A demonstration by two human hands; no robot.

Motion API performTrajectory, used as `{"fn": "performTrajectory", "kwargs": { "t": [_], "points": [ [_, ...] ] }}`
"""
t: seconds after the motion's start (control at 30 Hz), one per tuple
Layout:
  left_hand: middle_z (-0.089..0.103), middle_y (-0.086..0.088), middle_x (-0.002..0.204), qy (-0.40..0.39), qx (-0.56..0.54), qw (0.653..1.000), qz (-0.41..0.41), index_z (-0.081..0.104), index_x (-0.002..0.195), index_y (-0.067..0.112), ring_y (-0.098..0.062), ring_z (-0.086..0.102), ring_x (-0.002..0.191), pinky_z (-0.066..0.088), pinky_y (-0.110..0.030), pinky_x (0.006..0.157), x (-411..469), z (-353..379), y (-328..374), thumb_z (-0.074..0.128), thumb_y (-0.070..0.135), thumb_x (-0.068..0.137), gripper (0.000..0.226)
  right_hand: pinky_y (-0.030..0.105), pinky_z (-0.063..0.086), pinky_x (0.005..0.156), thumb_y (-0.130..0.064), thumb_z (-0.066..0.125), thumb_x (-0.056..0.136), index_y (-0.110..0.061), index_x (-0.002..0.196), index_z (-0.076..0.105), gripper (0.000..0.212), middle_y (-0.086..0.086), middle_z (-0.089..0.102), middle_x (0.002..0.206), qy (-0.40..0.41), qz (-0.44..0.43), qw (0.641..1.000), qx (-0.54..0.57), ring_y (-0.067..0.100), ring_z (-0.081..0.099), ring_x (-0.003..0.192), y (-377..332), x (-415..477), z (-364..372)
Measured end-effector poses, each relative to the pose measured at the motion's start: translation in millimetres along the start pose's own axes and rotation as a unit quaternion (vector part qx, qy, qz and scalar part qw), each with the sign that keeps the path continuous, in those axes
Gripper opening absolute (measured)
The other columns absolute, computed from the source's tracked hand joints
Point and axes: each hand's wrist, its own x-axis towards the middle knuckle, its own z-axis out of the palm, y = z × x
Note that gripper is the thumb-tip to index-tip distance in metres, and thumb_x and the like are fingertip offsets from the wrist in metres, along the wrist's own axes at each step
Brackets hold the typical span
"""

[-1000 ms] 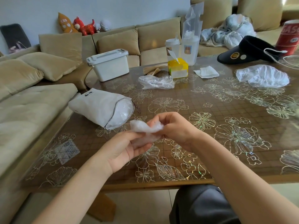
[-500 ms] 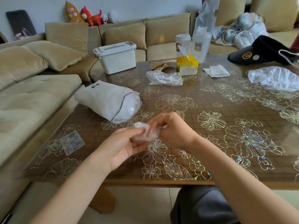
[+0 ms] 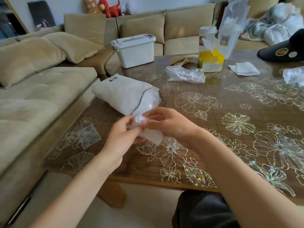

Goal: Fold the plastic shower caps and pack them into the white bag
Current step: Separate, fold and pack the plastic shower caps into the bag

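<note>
A brown flower-patterned surface (image 3: 213, 129) carries a soft white drawstring bag (image 3: 121, 94) on its side, mouth facing me. My left hand (image 3: 121, 139) and right hand (image 3: 169, 124) both pinch a small folded clear plastic shower cap (image 3: 152, 136) just in front of it. If either pinch loosens, the springy film could unfold.

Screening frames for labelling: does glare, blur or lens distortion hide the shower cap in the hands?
Head view: soft daylight, no hard shadows; the flower pattern on the table glints, but away from the hands; wide-angle stretch bends the sofa at the left edge; the shower cap, pinched by the left hand and right hand, is translucent and slightly soft, its folds unclear.
</note>
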Motion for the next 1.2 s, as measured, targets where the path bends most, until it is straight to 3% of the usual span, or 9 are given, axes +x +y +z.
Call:
{"fn": "performTrajectory", "kwargs": {
  "t": [0.17,0.3,0.43,0.53,0.63,0.73,0.97,1.1,1.2],
  "points": [
    [0.07,-0.009,0.104,-0.037,-0.022,0.998,-0.049,0.062,0.111,0.01,-0.017,0.067,0.091,0.055,-0.026,0.068,7,-9,-4,0.061,0.013,0.088,0.022,0.016,0.044,0.056,-0.005,0.066,0.085,-0.015,0.08,0.061,0.012,-0.002,0.057,0.075,0.041,0.003,0.997,-0.067,0.007,0.052,0.065,4,11,-1],
    [0.066,-0.007,0.106,0.054,0.101,0.993,0.038,0.059,0.104,0.017,-0.013,0.064,0.091,0.055,-0.031,0.077,18,-13,1,0.062,0.019,0.089,0.016,0.019,0.046,0.046,0.002,0.061,0.086,-0.009,0.09,0.061,0.012,0.004,0.057,0.083,0.084,0.043,0.995,0.012,0.011,0.054,0.065,5,13,-9],
    [0.046,-0.006,0.138,0.151,0.401,0.873,0.232,0.045,0.133,0.011,-0.02,0.039,0.129,0.03,-0.029,0.104,48,-2,0,0.06,0.023,0.09,0.047,0.019,0.043,0.039,0.007,0.055,0.086,-0.008,0.085,0.061,0.016,0.015,0.063,0.094,0.178,0.081,0.972,0.132,0.017,0.059,0.066,7,14,-21],
    [0.014,-0.013,0.157,0.132,0.504,0.822,0.232,0.025,0.147,0.009,-0.027,0.009,0.145,0.009,-0.038,0.116,76,8,-6,0.053,0.021,0.094,0.061,0.024,0.047,0.046,0.007,0.055,0.086,-0.006,0.086,0.06,0.014,0.014,0.062,0.095,0.228,0.09,0.948,0.205,0.02,0.06,0.074,8,13,-25],
    [0.001,-0.013,0.158,0.136,0.542,0.802,0.21,0.015,0.15,0.011,-0.027,-0.003,0.146,0.002,-0.042,0.116,94,11,-11,0.043,0.017,0.098,0.06,0.026,0.046,0.053,0.006,0.057,0.085,-0.012,0.077,0.057,0.019,0.011,0.061,0.093,0.261,0.087,0.932,0.234,0.024,0.06,0.084,8,14,-26],
    [0.0,-0.011,0.159,0.136,0.535,0.811,0.194,0.014,0.15,0.013,-0.025,-0.004,0.146,0.001,-0.043,0.117,102,14,-11,0.034,0.017,0.101,0.053,0.026,0.049,0.048,0.005,0.057,0.084,-0.013,0.072,0.056,0.022,0.009,0.06,0.086,0.29,0.086,0.926,0.225,0.026,0.061,0.082,10,19,-23],
    [0.009,-0.006,0.159,0.104,0.435,0.872,0.2,0.023,0.149,0.015,-0.021,-0.002,0.146,0.001,-0.043,0.117,87,26,7,0.028,0.02,0.103,0.046,0.041,0.056,0.069,0.0,0.052,0.08,-0.006,0.076,0.059,0.011,0.008,0.058,0.079,0.362,0.089,0.907,0.198,0.022,0.054,0.072,11,40,4],
    [0.013,-0.002,0.158,0.051,0.35,0.91,0.217,0.025,0.148,0.017,-0.016,0.001,0.146,0.003,-0.039,0.119,64,34,15,0.029,0.021,0.103,0.045,0.02,0.039,0.05,0.002,0.053,0.079,-0.014,0.059,0.045,0.027,0.001,0.046,0.057,0.335,0.033,0.909,0.248,0.015,0.042,0.055,2,46,21],
    [0.018,0.001,0.157,0.039,0.289,0.934,0.207,0.028,0.147,0.021,-0.012,0.002,0.146,0.005,-0.038,0.119,56,32,17,0.029,0.02,0.103,0.044,0.02,0.04,0.053,0.0,0.048,0.086,-0.009,0.069,0.053,0.021,0.003,0.052,0.061,0.256,0.015,0.905,0.339,0.015,0.049,0.059,-7,43,26]
  ]
}}
